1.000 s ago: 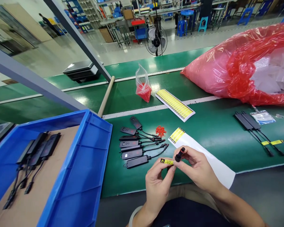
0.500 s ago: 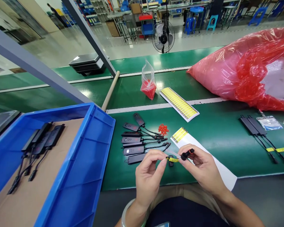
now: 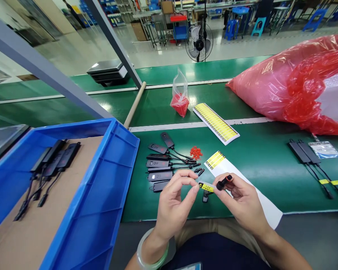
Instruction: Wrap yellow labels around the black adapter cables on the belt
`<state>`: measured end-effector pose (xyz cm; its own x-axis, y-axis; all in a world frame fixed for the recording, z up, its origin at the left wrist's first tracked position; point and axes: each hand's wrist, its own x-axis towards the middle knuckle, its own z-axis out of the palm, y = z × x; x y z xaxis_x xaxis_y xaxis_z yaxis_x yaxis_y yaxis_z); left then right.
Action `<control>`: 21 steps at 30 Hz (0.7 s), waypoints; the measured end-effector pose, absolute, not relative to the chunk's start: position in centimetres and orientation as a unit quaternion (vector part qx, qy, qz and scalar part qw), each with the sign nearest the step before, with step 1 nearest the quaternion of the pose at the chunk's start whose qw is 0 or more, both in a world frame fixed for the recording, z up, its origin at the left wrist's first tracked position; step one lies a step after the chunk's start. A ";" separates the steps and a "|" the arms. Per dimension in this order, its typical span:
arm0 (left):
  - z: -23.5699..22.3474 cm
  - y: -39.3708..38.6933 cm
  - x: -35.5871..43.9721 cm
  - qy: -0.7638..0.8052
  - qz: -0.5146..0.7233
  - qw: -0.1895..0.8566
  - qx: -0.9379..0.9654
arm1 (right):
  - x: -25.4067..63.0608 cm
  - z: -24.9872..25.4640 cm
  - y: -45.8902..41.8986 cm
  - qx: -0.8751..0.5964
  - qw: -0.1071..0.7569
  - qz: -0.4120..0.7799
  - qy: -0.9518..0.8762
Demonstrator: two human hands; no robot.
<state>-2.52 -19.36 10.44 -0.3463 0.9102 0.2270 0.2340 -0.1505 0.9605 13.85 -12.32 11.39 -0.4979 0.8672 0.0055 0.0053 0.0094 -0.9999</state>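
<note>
My right hand (image 3: pixel 240 198) grips a cable's black connector (image 3: pixel 224 182) with an orange-red ring near its tip. A yellow label (image 3: pixel 207 187) printed "12V" sticks out leftward from the cable. At the label's left end, the thumb and a finger of my left hand (image 3: pixel 178 204) are pinched together. Below the label, part of a small black device (image 3: pixel 205 196) shows; whether it joins the held cable is hidden. Several dark grey devices with short cables (image 3: pixel 160 176) lie in a row left of my hands. Behind my right hand lies a partly used label sheet (image 3: pixel 249 191).
A blue bin (image 3: pixel 124 165) holding several black devices stands at left. Small red rings (image 3: pixel 196 153) lie in a pile beyond my hands. Farther back are a bag of red pieces (image 3: pixel 180 101), a full label sheet (image 3: pixel 216 123) and a large red plastic bag (image 3: pixel 270 82). Two labelled devices (image 3: pixel 304 152) lie right.
The yellow label now faces up more, its "12V" print readable. My left hand has turned slightly, with its upper finger lifted. The view has shifted a little.
</note>
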 end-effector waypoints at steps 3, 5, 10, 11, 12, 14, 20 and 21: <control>10.5 -19.3 -2.6 0.576 0.579 0.301 0.493 | 13.9 11.3 -12.4 -0.355 0.353 0.610 -0.615; 10.5 -19.3 -2.6 0.570 0.580 0.306 0.494 | 13.9 11.3 -12.5 -0.357 0.350 0.611 -0.614; 10.6 -19.2 -2.5 0.555 0.587 0.324 0.493 | 14.0 11.2 -12.7 -0.362 0.344 0.610 -0.615; 10.6 -19.2 -2.5 0.553 0.588 0.327 0.491 | 14.0 11.2 -12.7 -0.362 0.343 0.609 -0.617; 10.5 -19.2 -2.5 0.552 0.590 0.329 0.490 | 14.0 11.3 -12.7 -0.362 0.343 0.608 -0.618; 10.5 -19.2 -2.5 0.548 0.592 0.331 0.489 | 14.0 11.3 -12.7 -0.361 0.344 0.607 -0.620; 10.5 -19.3 -2.6 0.547 0.593 0.331 0.490 | 13.9 11.2 -12.7 -0.357 0.346 0.602 -0.624; 10.5 -19.3 -2.6 0.547 0.593 0.332 0.489 | 13.9 11.2 -12.7 -0.358 0.347 0.601 -0.625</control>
